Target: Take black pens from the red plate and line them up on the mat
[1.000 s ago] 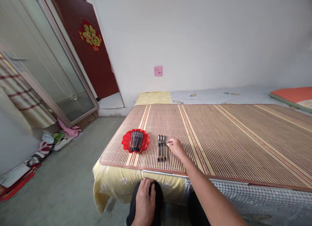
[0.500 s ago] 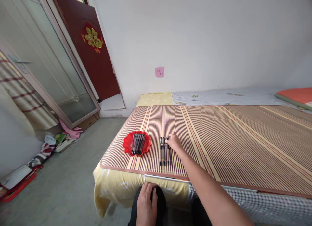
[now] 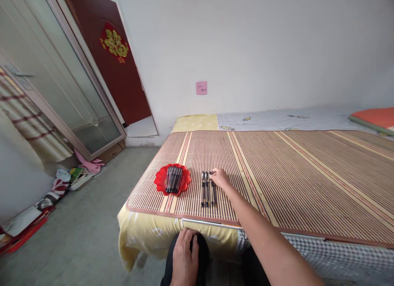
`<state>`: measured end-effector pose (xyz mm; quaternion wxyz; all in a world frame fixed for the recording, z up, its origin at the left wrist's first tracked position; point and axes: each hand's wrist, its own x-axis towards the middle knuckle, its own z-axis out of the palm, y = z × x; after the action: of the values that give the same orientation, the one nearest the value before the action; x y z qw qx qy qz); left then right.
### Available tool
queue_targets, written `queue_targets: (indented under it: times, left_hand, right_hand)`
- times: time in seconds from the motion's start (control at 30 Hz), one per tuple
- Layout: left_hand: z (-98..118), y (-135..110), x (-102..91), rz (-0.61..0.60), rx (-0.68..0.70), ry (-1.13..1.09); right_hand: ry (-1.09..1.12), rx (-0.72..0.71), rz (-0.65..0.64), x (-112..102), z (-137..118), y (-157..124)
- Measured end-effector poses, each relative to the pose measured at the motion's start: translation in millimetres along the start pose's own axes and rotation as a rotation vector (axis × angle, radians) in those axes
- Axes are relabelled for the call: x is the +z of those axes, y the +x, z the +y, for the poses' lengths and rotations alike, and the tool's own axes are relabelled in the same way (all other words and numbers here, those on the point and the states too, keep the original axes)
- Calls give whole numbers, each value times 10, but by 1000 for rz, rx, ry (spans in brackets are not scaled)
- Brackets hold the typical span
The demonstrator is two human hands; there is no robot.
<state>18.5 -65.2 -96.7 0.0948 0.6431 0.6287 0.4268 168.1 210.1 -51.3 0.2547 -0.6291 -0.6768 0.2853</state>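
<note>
My right hand (image 3: 220,178) reaches over the striped bamboo mat (image 3: 193,154), its fingers closed at the upper end of a dark pen (image 3: 213,194). That pen lies on the mat, roughly parallel to a second pen (image 3: 207,195) and a third pen (image 3: 202,194) on its left. Further left, a red scalloped dish (image 3: 159,182) holds several dark pens (image 3: 174,179) side by side. My left hand (image 3: 185,255) rests on my knee with nothing in it, fingers lying over the knee and slightly bent.
The mat covers a bed with a yellow sheet (image 3: 147,228) hanging over its front edge. A pink note (image 3: 201,88) is on the wall behind. An orange folded cloth (image 3: 375,118) lies at the far right. At left are a glass door (image 3: 74,72) and items on the floor.
The view has shifted slightly. My right hand stays at the top of the rightmost pen, which now lies a little closer in line with the others. My left hand has not moved.
</note>
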Motion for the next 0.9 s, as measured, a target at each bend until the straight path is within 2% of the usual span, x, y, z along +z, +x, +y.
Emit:
queue_targets:
  times: [0.33,0.5,0.7,0.9]
  left_hand:
    - [-3,0,14,-5,-16,1]
    - [9,6,3,-26,-40,-24]
    - [6,4,-4,-33,-39,-40]
    - [11,-6,-3,-29,-43,-38]
  right_hand:
    - [22,33,-8,13,-38,-34]
    - [51,-2,28,-37,-7,-82]
    - [109,-94,68,-103,256,-498]
    - [75,-273,131,24,373,-971]
